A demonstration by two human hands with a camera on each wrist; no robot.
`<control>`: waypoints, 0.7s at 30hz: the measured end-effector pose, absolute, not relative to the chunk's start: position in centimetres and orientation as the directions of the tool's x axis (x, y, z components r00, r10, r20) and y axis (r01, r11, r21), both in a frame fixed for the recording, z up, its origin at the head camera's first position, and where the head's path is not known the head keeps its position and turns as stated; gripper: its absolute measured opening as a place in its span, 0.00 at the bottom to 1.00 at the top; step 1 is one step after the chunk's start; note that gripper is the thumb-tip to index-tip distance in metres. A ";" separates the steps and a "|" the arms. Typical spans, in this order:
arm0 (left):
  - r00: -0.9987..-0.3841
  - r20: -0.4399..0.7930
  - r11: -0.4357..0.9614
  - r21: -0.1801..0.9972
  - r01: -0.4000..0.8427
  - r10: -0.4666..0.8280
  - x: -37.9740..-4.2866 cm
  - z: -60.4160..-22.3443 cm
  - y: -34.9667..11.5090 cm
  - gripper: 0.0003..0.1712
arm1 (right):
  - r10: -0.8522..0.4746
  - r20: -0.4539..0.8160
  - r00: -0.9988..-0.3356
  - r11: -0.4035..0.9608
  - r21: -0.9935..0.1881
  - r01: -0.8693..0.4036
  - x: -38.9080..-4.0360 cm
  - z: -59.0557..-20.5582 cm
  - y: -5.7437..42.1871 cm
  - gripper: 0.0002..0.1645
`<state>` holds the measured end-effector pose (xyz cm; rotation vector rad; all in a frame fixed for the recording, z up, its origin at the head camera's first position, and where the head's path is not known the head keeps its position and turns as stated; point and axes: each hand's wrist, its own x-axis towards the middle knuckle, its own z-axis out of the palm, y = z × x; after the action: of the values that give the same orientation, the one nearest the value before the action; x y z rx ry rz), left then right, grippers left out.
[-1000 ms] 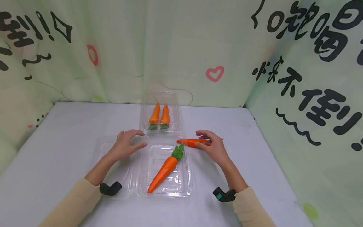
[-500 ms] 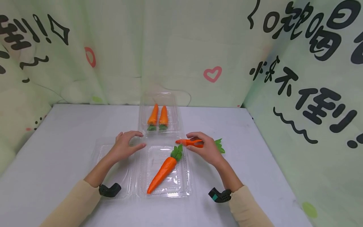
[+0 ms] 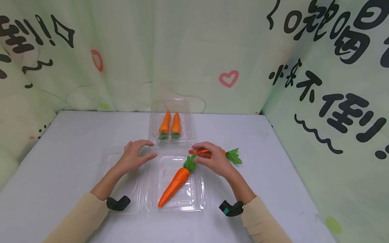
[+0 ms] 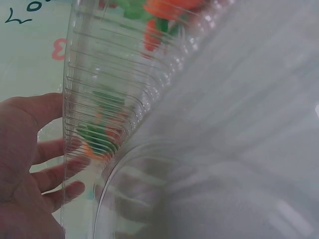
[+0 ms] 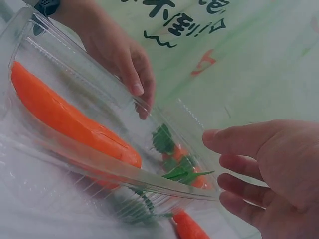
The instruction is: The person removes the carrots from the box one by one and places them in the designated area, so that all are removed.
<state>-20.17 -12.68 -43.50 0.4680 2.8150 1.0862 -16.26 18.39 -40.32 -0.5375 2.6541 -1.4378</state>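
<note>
A large orange carrot (image 3: 174,187) with green leaves lies diagonally in an open clear plastic box (image 3: 197,204). My left hand (image 3: 133,158) hovers by the back left of this box, fingers loosely curved and holding nothing. At the back right corner, my right hand (image 3: 214,159) is close to the carrot's leaves (image 3: 189,163), its fingers curved with nothing between them. Another carrot (image 3: 224,153) lies on the table behind the right hand, which partly hides it. In the right wrist view, a gap separates the right fingertips from the box wall.
Behind stands a second clear box (image 3: 186,104) with two smaller carrots (image 3: 164,124) in it. The front box's clear lid (image 3: 103,158) lies folded out to the left, under the left forearm. A white table (image 3: 243,135) bears everything, with printed curtains (image 3: 194,50) around it.
My right hand has moved left, from over the loose carrot to the box's back right corner. That carrot's leaves have come into view. The left hand has stayed in place.
</note>
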 end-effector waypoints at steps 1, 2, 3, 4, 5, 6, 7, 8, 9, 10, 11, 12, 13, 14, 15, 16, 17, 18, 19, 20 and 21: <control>-0.949 0.030 0.700 0.669 0.252 0.313 -20.2 -43.5 -12.7 0.26 | -0.346 0.096 -0.933 0.490 -0.830 -0.267 -16.3 -40.3 18.3 0.23; -0.949 0.032 0.699 0.669 0.253 0.313 -20.2 -43.6 -12.7 0.26 | -0.353 0.095 -0.931 0.480 -0.835 -0.267 -16.3 -40.3 18.2 0.23; -0.949 0.033 0.698 0.669 0.253 0.313 -20.2 -43.6 -12.7 0.26 | -0.357 0.090 -0.930 0.479 -0.837 -0.265 -16.3 -40.4 18.1 0.23; -0.949 0.034 0.698 0.669 0.256 0.315 -20.2 -43.7 -12.7 0.26 | -0.363 0.088 -0.928 0.478 -0.837 -0.266 -16.3 -40.4 18.0 0.23; -0.948 0.036 0.699 0.668 0.258 0.316 -20.2 -43.7 -12.8 0.26 | -0.369 0.085 -0.925 0.477 -0.837 -0.268 -16.3 -40.4 17.9 0.23; -0.948 0.037 0.700 0.665 0.260 0.317 -20.2 -43.8 -12.8 0.26 | -0.375 0.083 -0.923 0.479 -0.835 -0.270 -16.3 -40.4 17.8 0.23; -0.949 0.034 0.700 0.667 0.256 0.314 -20.2 -43.8 -12.8 0.26 | -0.381 0.083 -0.921 0.478 -0.835 -0.273 -16.3 -40.4 17.7 0.24; -0.949 0.035 0.701 0.666 0.257 0.314 -20.2 -43.8 -12.9 0.26 | -0.385 0.082 -0.919 0.479 -0.834 -0.275 -16.3 -40.4 17.6 0.24; -0.949 0.036 0.701 0.665 0.258 0.315 -20.2 -43.9 -12.9 0.26 | -0.388 0.081 -0.918 0.482 -0.831 -0.277 -16.3 -40.5 17.6 0.24; -0.948 0.038 0.702 0.663 0.260 0.316 -20.2 -43.9 -12.9 0.26 | -0.394 0.081 -0.916 0.484 -0.828 -0.282 -16.3 -40.5 17.5 0.24; -0.948 0.039 0.702 0.662 0.261 0.315 -20.2 -43.9 -12.9 0.26 | -0.400 0.082 -0.913 0.484 -0.827 -0.286 -16.4 -40.5 17.4 0.24; -0.948 0.041 0.702 0.662 0.262 0.315 -20.2 -43.9 -12.9 0.26 | -0.404 0.082 -0.911 0.487 -0.824 -0.290 -16.4 -40.6 17.4 0.24; -0.948 0.042 0.702 0.662 0.263 0.316 -20.2 -43.9 -12.9 0.26 | -0.409 0.083 -0.909 0.488 -0.822 -0.295 -16.4 -40.6 17.3 0.24; -0.948 0.043 0.701 0.662 0.264 0.316 -20.3 -44.0 -12.9 0.26 | -0.414 0.084 -0.906 0.490 -0.819 -0.300 -16.4 -40.6 17.3 0.24; -0.948 0.043 0.702 0.661 0.264 0.316 -20.3 -44.0 -12.9 0.25 | -0.421 0.084 -0.903 0.491 -0.816 -0.305 -16.5 -40.7 17.2 0.24; -0.948 0.042 0.703 0.661 0.264 0.316 -20.3 -44.0 -12.9 0.25 | -0.426 0.085 -0.901 0.491 -0.814 -0.309 -16.5 -40.7 17.2 0.24; -0.948 0.042 0.703 0.660 0.263 0.315 -20.3 -44.0 -12.9 0.25 | -0.430 0.089 -0.899 0.492 -0.811 -0.315 -16.5 -40.7 17.1 0.25; -0.949 0.040 0.705 0.660 0.261 0.314 -20.4 -44.0 -12.8 0.25 | -0.432 0.089 -0.898 0.492 -0.811 -0.317 -16.5 -40.7 17.1 0.25; -0.949 0.039 0.706 0.659 0.260 0.313 -20.4 -44.1 -12.8 0.26 | -0.434 0.090 -0.896 0.493 -0.809 -0.320 -16.5 -40.6 17.0 0.25; -0.949 0.037 0.707 0.659 0.258 0.312 -20.4 -44.0 -12.8 0.26 | -0.435 0.089 -0.896 0.496 -0.807 -0.321 -16.5 -40.6 17.0 0.26; -0.950 0.035 0.708 0.658 0.256 0.311 -20.4 -44.0 -12.8 0.26 | -0.436 0.087 -0.896 0.499 -0.805 -0.321 -16.5 -40.6 16.9 0.26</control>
<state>-20.39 -12.77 -44.04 0.4702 2.8309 1.0726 -16.46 16.89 -40.58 -0.6620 2.6073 -1.3596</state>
